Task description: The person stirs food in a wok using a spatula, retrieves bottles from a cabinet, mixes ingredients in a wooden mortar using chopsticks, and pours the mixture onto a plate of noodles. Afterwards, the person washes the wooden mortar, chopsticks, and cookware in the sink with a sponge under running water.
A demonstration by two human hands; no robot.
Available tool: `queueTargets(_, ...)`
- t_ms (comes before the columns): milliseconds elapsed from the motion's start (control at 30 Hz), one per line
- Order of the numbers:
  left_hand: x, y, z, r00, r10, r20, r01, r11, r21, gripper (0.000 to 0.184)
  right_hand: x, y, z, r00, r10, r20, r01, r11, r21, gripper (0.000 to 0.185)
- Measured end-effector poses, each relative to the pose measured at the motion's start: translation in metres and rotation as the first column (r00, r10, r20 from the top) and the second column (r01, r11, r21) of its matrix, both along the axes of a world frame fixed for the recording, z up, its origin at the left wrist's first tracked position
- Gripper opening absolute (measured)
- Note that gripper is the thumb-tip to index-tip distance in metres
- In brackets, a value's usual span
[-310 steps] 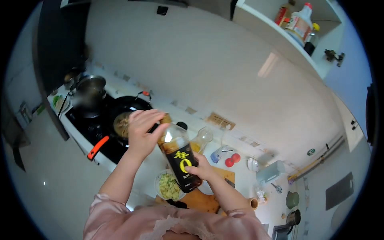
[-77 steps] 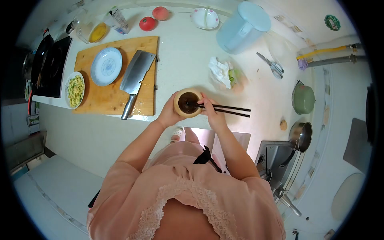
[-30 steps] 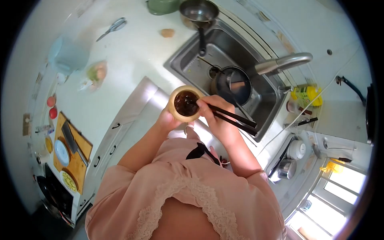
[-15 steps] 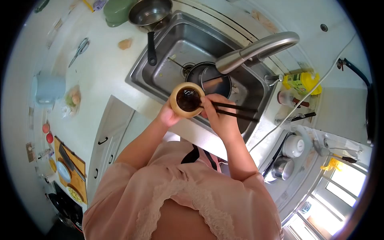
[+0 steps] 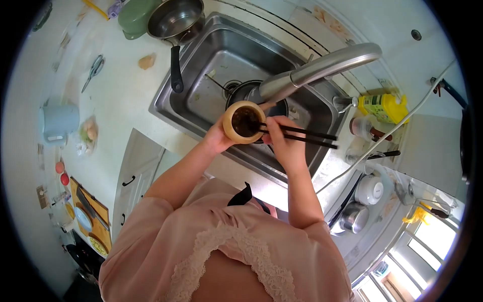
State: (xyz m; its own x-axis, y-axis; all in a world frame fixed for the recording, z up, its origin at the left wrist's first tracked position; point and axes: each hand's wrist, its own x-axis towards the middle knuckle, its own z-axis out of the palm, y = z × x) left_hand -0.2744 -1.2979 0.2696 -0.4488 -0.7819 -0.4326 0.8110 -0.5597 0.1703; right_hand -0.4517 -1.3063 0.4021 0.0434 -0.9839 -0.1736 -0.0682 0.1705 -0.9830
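My left hand [image 5: 218, 137] is wrapped round the side of a light wooden cup [image 5: 229, 126] with dark liquid inside. In my right hand [image 5: 286, 141] is a pair of black chopsticks [image 5: 314, 137], their tips in the liquid. The cup is above the near edge of a steel sink [image 5: 216, 60]. Behind the cup, a dark pan [image 5: 282, 108] lies in the sink, partly hidden by the cup and the faucet [image 5: 322, 68].
A steel pot [image 5: 176, 21] with a black handle overhangs the sink's left corner. Left are scissors [image 5: 94, 72], a blue pitcher [image 5: 60, 121] and a cutting board [image 5: 103, 232] with a cleaver. A yellow bottle [image 5: 385, 107] and white cable [image 5: 382, 138] are at right.
Since the earliest frame, the dark sauce bottle has left my hands, which now hold the cup and chopsticks. The view has swung from the stove and cutting board to the sink.
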Motion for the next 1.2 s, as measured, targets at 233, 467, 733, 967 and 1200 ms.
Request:
queueTargets(233, 0.003, -0.021, -0.012, 0.994, -0.018, -0.112, 0.014, 0.999, -0.036, 0.041, -0.063, -0.036, -0.018, 0.853, -0.515, -0.085, 0.462, 0.82, -0.34, 0.032)
queueTargets(467, 0.0, -0.046, -0.008, 0.993, -0.018, 0.119, 0.022, 0.999, -0.029, 0.044, -0.069, -0.15, -0.104, 0.586, -0.393, -0.709, -0.064, 0.85, -0.523, 0.036)
queueTargets(733, -0.008, -0.047, -0.039, 0.999, -0.006, 0.046, 0.006, 1.0, -0.01, 0.044, -0.073, -0.219, -0.109, 0.379, -0.212, -0.901, 0.011, 0.974, -0.225, 0.029)
queueTargets(967, -0.011, -0.048, -0.03, 0.999, 0.013, 0.045, -0.014, 1.0, 0.008, 0.042, -0.066, -0.216, -0.103, 0.28, -0.156, -0.947, -0.117, 0.974, -0.195, 0.017)
queueTargets(1200, -0.016, -0.055, -0.035, 0.999, 0.018, 0.044, -0.016, 0.999, -0.039, 0.044, -0.065, -0.215, -0.106, 0.274, -0.184, -0.944, -0.154, 0.96, -0.232, 0.019)
